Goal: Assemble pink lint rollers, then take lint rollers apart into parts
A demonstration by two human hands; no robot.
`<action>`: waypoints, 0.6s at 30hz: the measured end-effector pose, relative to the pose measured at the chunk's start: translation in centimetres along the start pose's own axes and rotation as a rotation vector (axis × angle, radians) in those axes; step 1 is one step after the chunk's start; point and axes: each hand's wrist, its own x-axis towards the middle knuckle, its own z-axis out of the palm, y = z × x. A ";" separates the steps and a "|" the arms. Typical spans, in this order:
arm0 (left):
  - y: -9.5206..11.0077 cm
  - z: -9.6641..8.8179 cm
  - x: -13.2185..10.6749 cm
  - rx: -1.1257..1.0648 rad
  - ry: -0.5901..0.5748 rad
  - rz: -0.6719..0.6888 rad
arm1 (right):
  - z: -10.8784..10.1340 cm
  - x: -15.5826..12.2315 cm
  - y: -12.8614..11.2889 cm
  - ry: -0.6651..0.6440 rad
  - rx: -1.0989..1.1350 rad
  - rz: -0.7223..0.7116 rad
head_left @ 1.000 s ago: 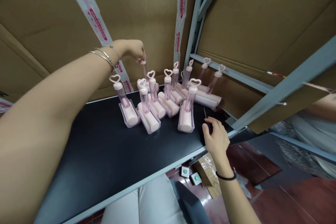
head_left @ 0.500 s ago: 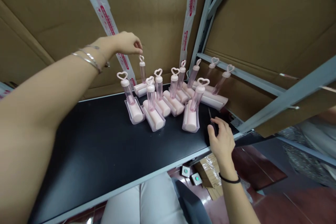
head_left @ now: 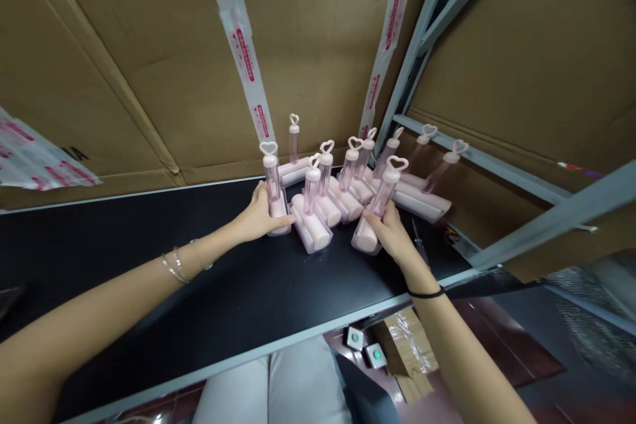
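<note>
left hand (head_left: pixel 264 213) clasped one pink lint roller (head_left: pixel 273 187), right hand (head_left: pixel 391 232) another roller (head_left: pixel 383 197); both looked light, stiff, slick, best held around the case (head_left: pixel 366 240).

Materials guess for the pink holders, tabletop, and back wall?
Pink holders: likely plastic; tubes see-through and glossy, caps opaque and paler.
Tabletop: smooth, black, faint sheen; perhaps laminate or coated board, can't tell.
Back wall: brown, matte, apparently cardboard, judging by its creases and the packing tape.
</note>
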 end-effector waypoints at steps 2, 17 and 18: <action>0.1 0.7 0.6 0.045 0.024 -0.019 | 1.1 0.1 -1.1 -0.021 0.007 0.126; -2.7 -1.3 -1.1 0.411 0.393 0.085 | 10.7 3.8 -8.3 0.216 0.022 0.420; -1.8 -0.8 -2.0 0.436 0.403 0.157 | 10.5 3.7 -8.3 0.183 0.021 0.430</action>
